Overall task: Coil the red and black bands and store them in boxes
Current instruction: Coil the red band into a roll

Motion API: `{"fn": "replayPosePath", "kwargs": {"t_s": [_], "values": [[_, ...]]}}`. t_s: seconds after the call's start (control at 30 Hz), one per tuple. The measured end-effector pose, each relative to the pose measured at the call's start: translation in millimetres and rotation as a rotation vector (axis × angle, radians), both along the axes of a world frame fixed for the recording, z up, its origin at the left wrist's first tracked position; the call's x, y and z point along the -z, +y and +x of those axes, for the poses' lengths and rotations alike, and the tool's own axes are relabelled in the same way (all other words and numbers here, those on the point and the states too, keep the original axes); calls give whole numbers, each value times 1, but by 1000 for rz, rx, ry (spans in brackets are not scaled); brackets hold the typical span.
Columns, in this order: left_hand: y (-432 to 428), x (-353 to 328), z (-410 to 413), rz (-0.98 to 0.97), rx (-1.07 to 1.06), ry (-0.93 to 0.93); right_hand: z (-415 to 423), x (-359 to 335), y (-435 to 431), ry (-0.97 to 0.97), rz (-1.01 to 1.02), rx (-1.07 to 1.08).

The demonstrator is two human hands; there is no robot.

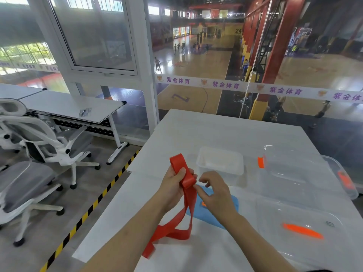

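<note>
The left hand (172, 183) pinches the red band's (183, 174) started loops near the open white box (220, 163) — anchoring them — while the right hand (214, 191), fingers loosely curled and empty, readies another wrap of the dangling tail.

One red band (188, 195), perhaps four boxes (220, 163).

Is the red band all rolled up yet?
Not yet. The red band has a few loops in the left hand; the rest trails loose on the table.

White table (225, 132); blue mat (233, 205) lying on it. Two white-grey office chairs (49, 146) left, second white desk (78, 108) behind. Glass wall overlooks basketball court (206, 61).
</note>
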State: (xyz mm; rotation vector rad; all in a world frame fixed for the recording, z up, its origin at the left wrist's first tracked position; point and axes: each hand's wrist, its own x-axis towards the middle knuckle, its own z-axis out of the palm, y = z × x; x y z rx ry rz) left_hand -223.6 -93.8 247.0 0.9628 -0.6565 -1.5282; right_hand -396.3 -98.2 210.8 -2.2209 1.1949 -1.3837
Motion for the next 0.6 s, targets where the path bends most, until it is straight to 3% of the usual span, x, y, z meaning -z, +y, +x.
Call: {"fn": "replayPosePath", "kwargs": {"t_s": [0.1, 0.17, 0.3, 0.37, 0.6], "values": [[-5, -15, 1, -14, -65, -3, 0, 0, 7, -237, 339, 66], [-6, -29, 2, -58, -50, 8, 1, -3, 7, -276, 595, -39], [-11, -62, -2, -158, 23, 59, 9, -24, 2, -270, 781, -266], [-17, -80, -2, -210, 41, 107, 13, -43, -1, -347, 838, -339], [-38, -152, 28, -365, 63, 257, 27, -91, -9, -432, 722, -553]]}}
